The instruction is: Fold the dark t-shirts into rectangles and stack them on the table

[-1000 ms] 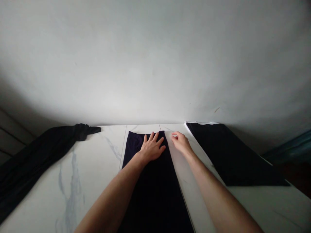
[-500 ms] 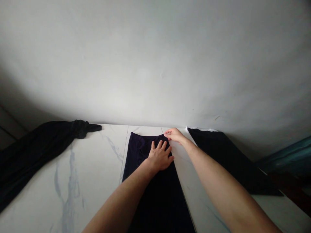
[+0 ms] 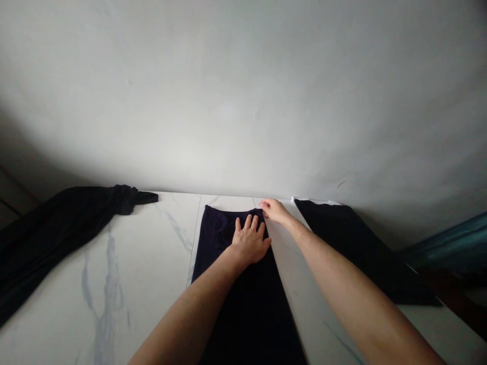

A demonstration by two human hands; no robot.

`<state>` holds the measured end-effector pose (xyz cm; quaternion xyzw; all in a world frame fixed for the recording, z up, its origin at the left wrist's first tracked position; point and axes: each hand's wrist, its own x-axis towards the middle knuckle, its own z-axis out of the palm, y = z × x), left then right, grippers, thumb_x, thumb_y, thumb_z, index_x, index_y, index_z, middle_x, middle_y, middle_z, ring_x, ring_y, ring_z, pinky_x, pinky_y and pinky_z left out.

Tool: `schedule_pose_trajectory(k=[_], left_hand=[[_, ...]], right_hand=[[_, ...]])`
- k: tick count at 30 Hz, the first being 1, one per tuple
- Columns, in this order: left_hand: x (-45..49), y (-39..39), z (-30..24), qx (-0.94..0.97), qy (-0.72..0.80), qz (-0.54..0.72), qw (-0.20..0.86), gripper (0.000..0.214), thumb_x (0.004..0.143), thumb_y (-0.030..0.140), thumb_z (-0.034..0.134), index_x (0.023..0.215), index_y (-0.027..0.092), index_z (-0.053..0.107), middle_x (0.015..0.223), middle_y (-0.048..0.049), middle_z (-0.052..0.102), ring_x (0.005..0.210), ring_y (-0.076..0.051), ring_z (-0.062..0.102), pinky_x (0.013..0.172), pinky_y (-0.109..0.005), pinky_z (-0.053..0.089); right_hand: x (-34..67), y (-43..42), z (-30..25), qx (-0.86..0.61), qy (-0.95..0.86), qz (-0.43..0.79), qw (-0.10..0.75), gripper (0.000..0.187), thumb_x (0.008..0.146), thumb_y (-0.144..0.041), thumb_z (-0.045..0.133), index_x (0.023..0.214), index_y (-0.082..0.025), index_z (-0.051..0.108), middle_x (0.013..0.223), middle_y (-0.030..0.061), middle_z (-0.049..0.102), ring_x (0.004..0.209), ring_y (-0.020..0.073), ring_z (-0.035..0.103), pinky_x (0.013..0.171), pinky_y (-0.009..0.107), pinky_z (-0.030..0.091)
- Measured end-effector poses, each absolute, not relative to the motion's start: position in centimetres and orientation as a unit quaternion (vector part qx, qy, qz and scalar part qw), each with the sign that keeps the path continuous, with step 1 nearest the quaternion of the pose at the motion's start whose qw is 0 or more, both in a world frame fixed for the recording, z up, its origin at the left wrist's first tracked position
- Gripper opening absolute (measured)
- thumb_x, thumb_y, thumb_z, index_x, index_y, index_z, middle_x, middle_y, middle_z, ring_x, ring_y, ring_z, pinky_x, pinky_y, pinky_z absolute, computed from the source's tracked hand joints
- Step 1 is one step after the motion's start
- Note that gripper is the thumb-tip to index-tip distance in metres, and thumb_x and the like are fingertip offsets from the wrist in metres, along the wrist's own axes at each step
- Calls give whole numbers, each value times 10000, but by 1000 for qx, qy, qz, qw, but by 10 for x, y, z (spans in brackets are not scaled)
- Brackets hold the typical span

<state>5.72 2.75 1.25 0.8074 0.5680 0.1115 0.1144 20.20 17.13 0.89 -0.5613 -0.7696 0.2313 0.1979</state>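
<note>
Open left grip (image 3: 249, 242) pressed flat on a dark navy garment (image 3: 216, 228), laid lengthwise on a marble bench (image 3: 152, 243).
Curled right grip (image 3: 274, 211) at the garment's far corner, perhaps pinching its edge, hard to tell in the dim view; a bunched black garment (image 3: 57, 228) off left, a flat black garment (image 3: 353, 248) off right.

Three dark cloth garments, namely one bunched garment (image 3: 64, 228), one navy garment (image 3: 243, 314) and one black garment (image 3: 353, 248), lie on one white marble surface (image 3: 148, 263), with two hands, one left hand (image 3: 250, 243) and one right hand (image 3: 274, 211), and one wall (image 3: 243, 101).
</note>
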Motion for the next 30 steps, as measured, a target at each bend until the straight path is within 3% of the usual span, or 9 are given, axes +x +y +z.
schedule_pose_trajectory(k=[2,5,11,15,20,25,30], left_hand=[[55,29,13,803,575,114,106,638,1029,492,331,1557,139,388,1670,-179,261,1562,-350,169,1213,-690,135],[51,31,11,799,582,95,118,647,1022,484,361,1565,131,373,1673,-192,243,1561,-351,169,1219,-683,116],[51,29,20,799,580,96,124,620,1015,414,385,1555,109,376,1660,-208,276,1548,-368,203,1215,-683,151],[54,17,52,815,565,109,69,554,991,283,425,1519,116,418,1623,-217,346,1531,-379,224,1207,-688,172],[23,-15,81,833,544,97,24,500,1001,297,449,1482,163,456,1596,-181,399,1519,-354,273,1211,-655,218],[-37,-89,59,804,592,52,41,525,1013,282,419,1535,221,420,1651,-124,340,1552,-325,222,1225,-629,224],[-52,-174,26,800,594,24,77,562,1030,361,379,1576,226,377,1672,-98,268,1558,-293,192,1241,-604,185]], right_hand=[[206,166,11,-582,-763,188,210,295,974,-274,472,1075,-148,718,804,31,740,718,149,648,722,234,475],[209,151,12,-585,-774,110,216,280,965,-243,495,1099,-183,733,1049,78,773,935,187,700,861,275,503],[206,106,-12,-464,-842,87,262,387,968,-280,440,1237,-196,705,1290,118,700,1222,243,621,1105,408,442],[206,94,-29,-491,-811,66,311,401,943,-307,476,1279,-188,660,1317,146,667,1254,277,581,1131,469,416],[207,100,-28,-535,-767,92,342,403,938,-308,473,1267,-146,638,1307,164,666,1255,265,585,1108,444,444],[214,99,-9,-591,-717,170,328,465,945,-219,399,1357,-112,584,1357,179,652,1224,239,639,1047,415,503],[223,35,-4,-508,-804,130,281,482,948,-265,477,1387,-106,596,1490,172,555,1419,243,478,1202,406,349]])
